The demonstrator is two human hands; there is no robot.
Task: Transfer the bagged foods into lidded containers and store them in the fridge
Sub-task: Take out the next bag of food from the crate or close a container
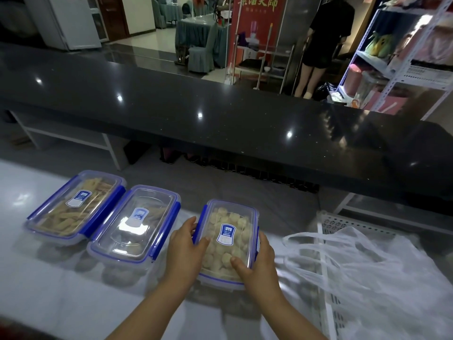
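Lidded container (229,239) between left hand (186,249) and right hand (257,266)

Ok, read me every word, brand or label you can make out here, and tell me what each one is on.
"UYU": sticker on the lid of the container that both hands hold.
Same blue sticker on the left container: too blurred to read.
Sticker on the middle container: lost in glare.
Gold Chinese characters on the red banner: ending "大師"; the rest unclear.
Shelf label: too small.

Long black glossy counter (220,114) across room; white fridge (71,20) far left; metal shelving (397,69) right.
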